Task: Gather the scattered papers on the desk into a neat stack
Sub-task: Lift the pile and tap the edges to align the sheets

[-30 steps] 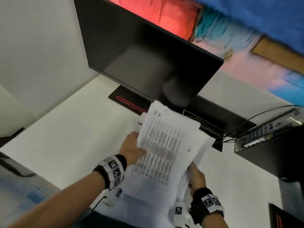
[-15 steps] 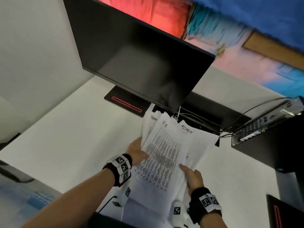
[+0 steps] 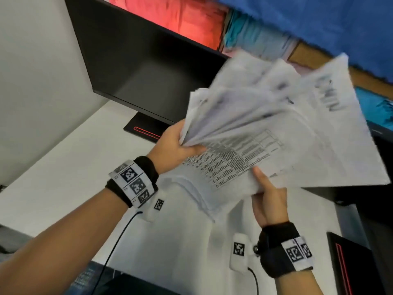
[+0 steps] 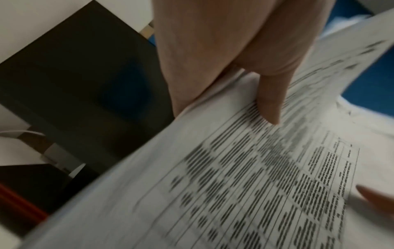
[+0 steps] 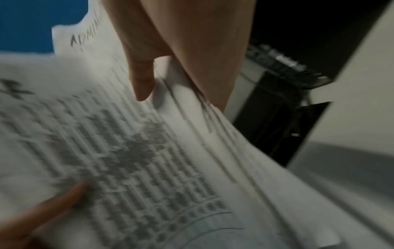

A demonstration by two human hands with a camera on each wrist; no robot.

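A fanned bundle of white printed papers (image 3: 265, 133) is lifted off the white desk (image 3: 63, 184), tilted up and blurred. My left hand (image 3: 176, 143) grips its left edge, thumb on the top sheet. My right hand (image 3: 268, 199) holds the lower right edge, thumb on top and fingers hidden beneath. In the left wrist view the thumb (image 4: 270, 99) presses the printed table on the papers (image 4: 245, 176). In the right wrist view the thumb (image 5: 142, 79) lies on the papers (image 5: 127, 151), one sheet marked "ADMIN".
A black monitor (image 3: 138, 67) on a red-striped base (image 3: 144, 130) stands behind the papers. A dark computer case (image 3: 361, 199) sits at the right. A black device with a red line (image 3: 350, 267) lies at the lower right. Cables run from both wristbands.
The bundle has been raised off the desk and swung up to the right, its sheets fanning out. Both hands rose with it and keep their hold.
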